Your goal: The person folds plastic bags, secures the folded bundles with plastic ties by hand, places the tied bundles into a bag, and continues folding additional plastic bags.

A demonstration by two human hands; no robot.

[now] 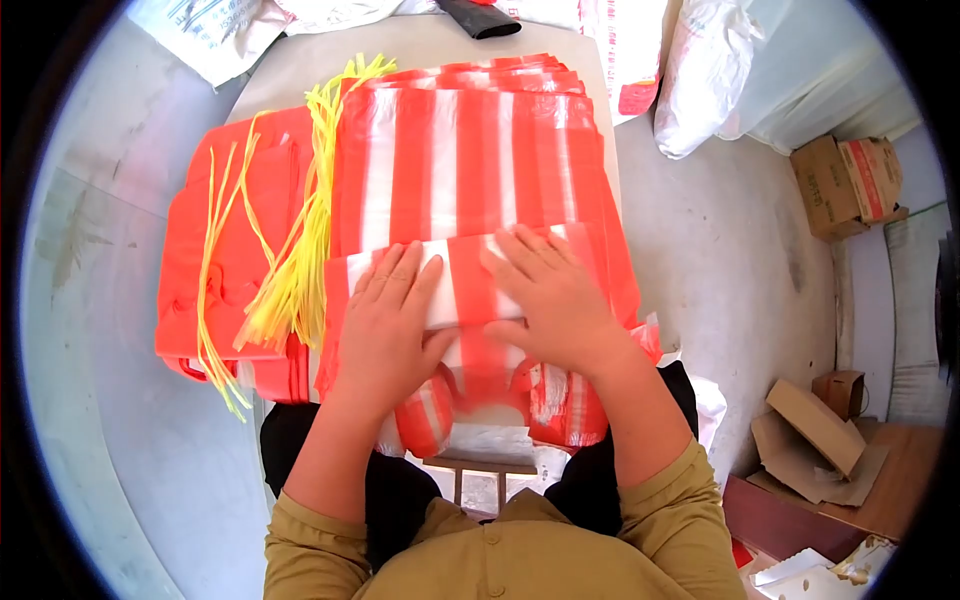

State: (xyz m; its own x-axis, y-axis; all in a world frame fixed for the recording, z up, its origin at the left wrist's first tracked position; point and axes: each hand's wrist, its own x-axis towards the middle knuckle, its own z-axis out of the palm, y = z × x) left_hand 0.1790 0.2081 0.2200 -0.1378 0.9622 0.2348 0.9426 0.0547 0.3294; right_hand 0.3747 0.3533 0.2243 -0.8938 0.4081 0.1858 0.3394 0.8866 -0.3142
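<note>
Folded bag, on near part of striped stack, beside yellow strips: press evenly with right hand and left hand, fingers slightly spread, gripping nothing, smoothing creases outward from middle.

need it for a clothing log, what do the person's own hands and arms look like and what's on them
Both the left hand and the right hand are bare, with no gloves. The sleeves are olive-brown, plain, and end around the elbows, leaving the forearms uncovered.
</note>
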